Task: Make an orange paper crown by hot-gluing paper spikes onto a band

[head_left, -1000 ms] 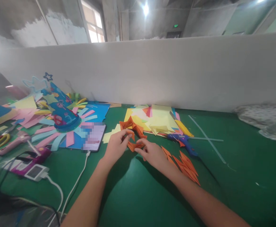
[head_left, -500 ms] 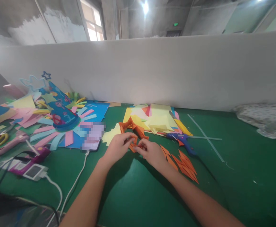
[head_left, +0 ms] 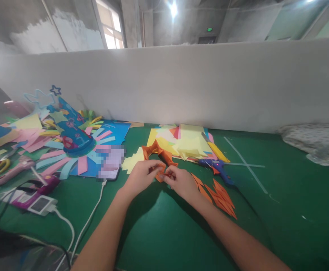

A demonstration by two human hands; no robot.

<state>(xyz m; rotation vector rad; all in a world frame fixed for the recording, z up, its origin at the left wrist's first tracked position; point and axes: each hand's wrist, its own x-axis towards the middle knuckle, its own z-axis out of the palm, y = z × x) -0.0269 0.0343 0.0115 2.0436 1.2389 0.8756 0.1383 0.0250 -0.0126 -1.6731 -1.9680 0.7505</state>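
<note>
An orange folded-paper ring (head_left: 155, 146) is held just over the green table, its far side arching up beyond my fingers. My left hand (head_left: 142, 175) pinches the ring's near left part between thumb and fingers. From the other side my right hand (head_left: 180, 182) pinches a small orange folded paper piece (head_left: 167, 174) against the ring. The fingers partly hide where the two meet. Right of my right hand lie several loose orange folded paper pieces (head_left: 221, 197) in a pile.
A blue glue gun (head_left: 218, 169) and a yellow craft knife (head_left: 218, 148) lie to the right, beside yellow paper sheets (head_left: 191, 141). At left are a charging phone (head_left: 113, 162), a decorated blue cone hat (head_left: 76, 137) and a power strip (head_left: 30, 201) with cables. A white partition (head_left: 164, 86) borders the back.
Both hands stay almost in place. My fingers shift very slightly on the orange paper at the join; the things around them have not moved.
</note>
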